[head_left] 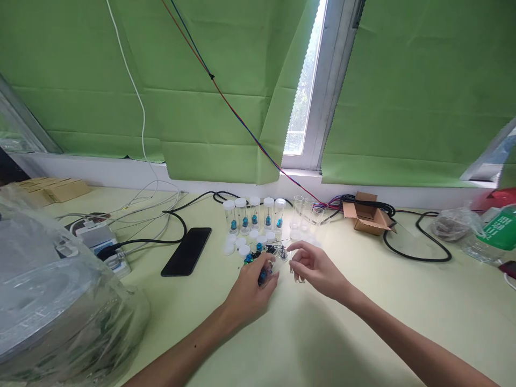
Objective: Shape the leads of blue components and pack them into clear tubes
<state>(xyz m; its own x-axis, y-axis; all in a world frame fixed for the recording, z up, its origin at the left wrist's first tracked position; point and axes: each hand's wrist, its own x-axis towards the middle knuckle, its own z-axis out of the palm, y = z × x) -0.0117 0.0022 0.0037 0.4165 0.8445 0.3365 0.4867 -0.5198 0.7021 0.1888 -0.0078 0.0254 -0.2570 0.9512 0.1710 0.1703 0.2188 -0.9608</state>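
My left hand (pixel 256 282) is closed around a clear plastic tube (pixel 279 262), which lies tilted with its far end up and to the right. Something blue shows inside the tube, partly covered by my fingers. My right hand (pixel 312 266) is beside the tube's far end, index finger reaching toward it and the other fingers curled. Whatever those fingers may pinch is too small to make out. Just beyond my hands is a pile of small blue and black parts with thin wires (pixel 260 248). Loose white caps (pixel 242 243) lie to its left.
Several capped tubes with blue parts inside (pixel 255 215) stand in a row behind the pile. Uncapped clear tubes (pixel 307 215) stand to their right. A black phone (pixel 186 251), a power strip with cables (pixel 108 250), a small open carton (pixel 366 215) and a plastic-wrapped object (pixel 60 290) surround them.
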